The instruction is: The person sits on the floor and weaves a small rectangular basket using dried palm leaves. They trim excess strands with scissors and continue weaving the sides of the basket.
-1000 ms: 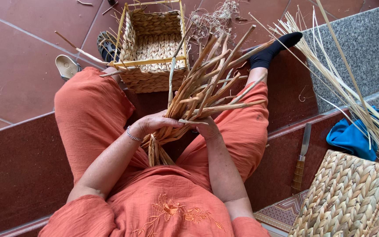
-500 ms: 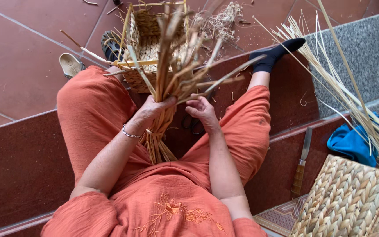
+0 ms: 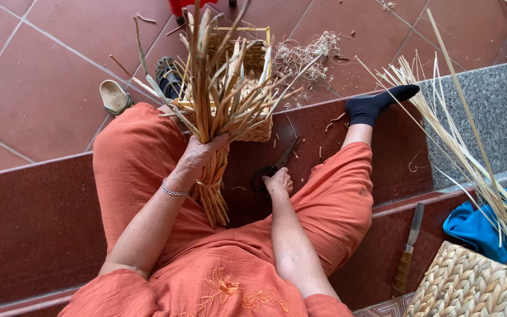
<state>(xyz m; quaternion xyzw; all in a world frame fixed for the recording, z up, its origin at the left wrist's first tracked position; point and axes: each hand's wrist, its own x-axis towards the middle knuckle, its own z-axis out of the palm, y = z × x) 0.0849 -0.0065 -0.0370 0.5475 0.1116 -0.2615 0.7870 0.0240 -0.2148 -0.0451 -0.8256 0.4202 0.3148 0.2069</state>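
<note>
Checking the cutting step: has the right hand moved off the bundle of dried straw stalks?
Yes. The right hand dropped from the bundle to the black scissors on the step.

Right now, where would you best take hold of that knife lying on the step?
Probably by the wooden handle of the knife, coming from above. It lies flat on the step with the handle toward the person and the blade pointing away, so fingers closing across the handle stay off the edge.
</note>
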